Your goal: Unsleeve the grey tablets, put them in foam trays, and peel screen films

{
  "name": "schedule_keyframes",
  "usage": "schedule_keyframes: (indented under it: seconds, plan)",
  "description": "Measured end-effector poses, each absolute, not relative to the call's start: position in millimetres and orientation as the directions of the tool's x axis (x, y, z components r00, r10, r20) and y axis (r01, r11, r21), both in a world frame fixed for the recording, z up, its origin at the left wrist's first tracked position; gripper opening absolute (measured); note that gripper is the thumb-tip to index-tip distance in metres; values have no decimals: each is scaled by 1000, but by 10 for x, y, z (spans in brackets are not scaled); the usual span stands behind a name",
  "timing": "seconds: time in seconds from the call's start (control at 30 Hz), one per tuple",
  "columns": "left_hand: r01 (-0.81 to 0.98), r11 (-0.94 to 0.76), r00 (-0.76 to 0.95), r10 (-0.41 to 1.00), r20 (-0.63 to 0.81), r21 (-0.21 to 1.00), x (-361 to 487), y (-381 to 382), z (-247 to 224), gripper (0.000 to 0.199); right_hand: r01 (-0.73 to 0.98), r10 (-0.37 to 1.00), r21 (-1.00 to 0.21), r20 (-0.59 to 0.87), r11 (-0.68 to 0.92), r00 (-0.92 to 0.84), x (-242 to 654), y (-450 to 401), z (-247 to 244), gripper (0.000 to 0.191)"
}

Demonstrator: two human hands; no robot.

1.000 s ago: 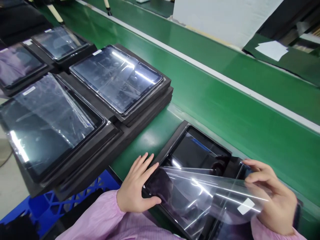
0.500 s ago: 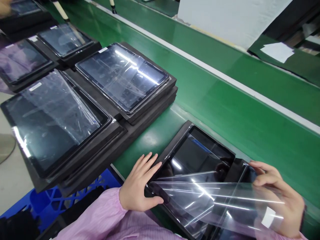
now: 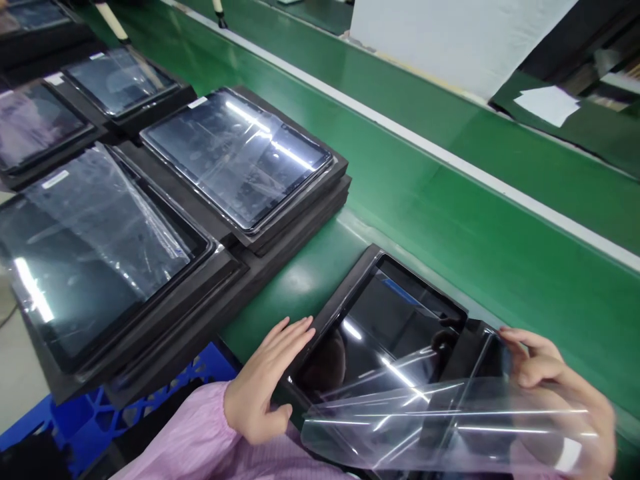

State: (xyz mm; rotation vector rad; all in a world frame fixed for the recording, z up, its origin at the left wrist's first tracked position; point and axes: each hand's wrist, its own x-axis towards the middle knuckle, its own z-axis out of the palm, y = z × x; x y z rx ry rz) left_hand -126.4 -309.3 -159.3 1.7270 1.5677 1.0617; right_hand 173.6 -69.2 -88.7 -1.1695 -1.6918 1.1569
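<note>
A dark glossy tablet (image 3: 360, 320) lies in a black foam tray (image 3: 345, 283) on the green surface. By the tablet's left edge is my left hand (image 3: 267, 383), fingers extended and holding nothing. My right hand (image 3: 565, 393), at the right, has its fingers closed on a clear plastic film (image 3: 400, 427) with a white tab. The film is curved and hangs over the lower part of the tablet. Under my right hand a second dark panel (image 3: 493, 360) shows in part beside the tablet.
Stacked black foam trays (image 3: 225, 287) fill the left, with several film-covered tablets (image 3: 240, 160) on them. A blue plastic crate (image 3: 90, 413) sits below. A white strip (image 3: 400, 130) crosses the green surface; papers (image 3: 547, 105) lie at upper right.
The film has shifted down and right, baring more of the tablet. My left hand has drawn back slightly to the left, its fingers closer together. My right hand has moved slightly down.
</note>
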Motion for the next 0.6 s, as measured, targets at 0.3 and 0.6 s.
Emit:
schedule_keyframes:
  seconds: [0.3, 0.6]
  plan:
    - [639, -103, -76, 978, 195, 763, -1193, -3181, -1704, 87, 236, 940, -961, 56, 141, -337, 1824, -719, -948, 24]
    - [666, 2, -181, 971, 159, 746, -1225, -3116, -1735, 60, 254, 880, -914, 183, 317, -438, 1811, -740, -934, 26]
